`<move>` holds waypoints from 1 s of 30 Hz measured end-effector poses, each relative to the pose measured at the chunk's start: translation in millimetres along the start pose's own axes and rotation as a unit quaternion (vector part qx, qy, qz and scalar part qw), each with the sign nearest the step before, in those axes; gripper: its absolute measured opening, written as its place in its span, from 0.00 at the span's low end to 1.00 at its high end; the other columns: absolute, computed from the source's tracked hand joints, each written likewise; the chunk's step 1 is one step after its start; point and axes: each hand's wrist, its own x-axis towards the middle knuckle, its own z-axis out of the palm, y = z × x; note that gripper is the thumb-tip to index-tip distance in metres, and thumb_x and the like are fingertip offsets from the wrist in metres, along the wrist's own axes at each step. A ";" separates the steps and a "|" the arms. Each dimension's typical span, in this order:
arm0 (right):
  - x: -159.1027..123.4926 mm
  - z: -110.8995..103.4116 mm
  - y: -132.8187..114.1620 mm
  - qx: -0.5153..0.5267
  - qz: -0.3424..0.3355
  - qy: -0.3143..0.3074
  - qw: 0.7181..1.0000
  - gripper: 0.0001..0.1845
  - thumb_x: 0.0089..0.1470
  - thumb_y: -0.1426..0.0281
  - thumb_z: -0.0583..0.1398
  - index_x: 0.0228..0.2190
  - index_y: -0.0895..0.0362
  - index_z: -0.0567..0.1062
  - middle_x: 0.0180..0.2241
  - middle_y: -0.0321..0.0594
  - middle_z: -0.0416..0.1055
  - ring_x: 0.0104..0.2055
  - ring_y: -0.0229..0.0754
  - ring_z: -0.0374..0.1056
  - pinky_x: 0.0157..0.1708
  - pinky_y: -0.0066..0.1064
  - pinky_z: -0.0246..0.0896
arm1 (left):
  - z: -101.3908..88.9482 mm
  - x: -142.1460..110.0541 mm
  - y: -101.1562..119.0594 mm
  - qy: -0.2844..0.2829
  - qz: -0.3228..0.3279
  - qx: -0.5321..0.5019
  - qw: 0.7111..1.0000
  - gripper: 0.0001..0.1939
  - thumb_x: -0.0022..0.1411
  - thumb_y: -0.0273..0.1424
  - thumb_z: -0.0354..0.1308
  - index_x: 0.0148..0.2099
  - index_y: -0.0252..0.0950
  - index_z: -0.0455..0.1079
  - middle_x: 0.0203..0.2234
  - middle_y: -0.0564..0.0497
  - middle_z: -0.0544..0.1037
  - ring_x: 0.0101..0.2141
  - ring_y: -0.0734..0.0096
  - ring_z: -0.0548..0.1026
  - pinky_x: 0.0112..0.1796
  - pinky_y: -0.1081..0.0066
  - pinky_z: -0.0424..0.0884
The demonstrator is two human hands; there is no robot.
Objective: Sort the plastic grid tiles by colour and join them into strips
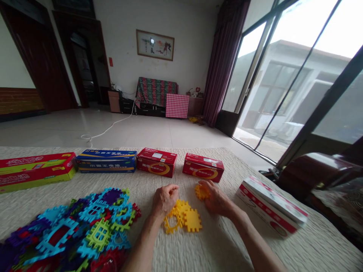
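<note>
The left hand [164, 199] is closed in a loose fist, resting on a cream textured rug [227, 241]. The right hand [216, 198] is half curled, its fingers [205, 185] over a small yellow notched plastic tile [201, 192]; whether it grips the tile cannot be told. Just below and between the hands lies a cluster of joined yellow tiles [183, 217]. To the lower left spreads a heap of interlocked blue, green, purple and red tiles [98, 234]. Beyond the hands, two red boxes [156, 162] [203, 167] stand beside a blue box [106, 161] and a long red-and-yellow box [35, 172]. A white-and-red box [269, 206] sits at right.
</note>
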 end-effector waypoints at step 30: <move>-78.5 20.1 -102.3 0.054 -0.066 0.080 0.993 0.24 0.53 0.74 0.56 0.52 0.53 0.63 0.54 0.49 0.63 0.54 0.49 0.64 0.52 0.44 0.63 | 22.1 -62.8 -21.2 0.228 0.164 0.180 0.943 0.15 0.64 0.30 0.48 0.50 0.33 0.68 0.44 0.41 0.75 0.46 0.59 0.73 0.47 0.60 0.71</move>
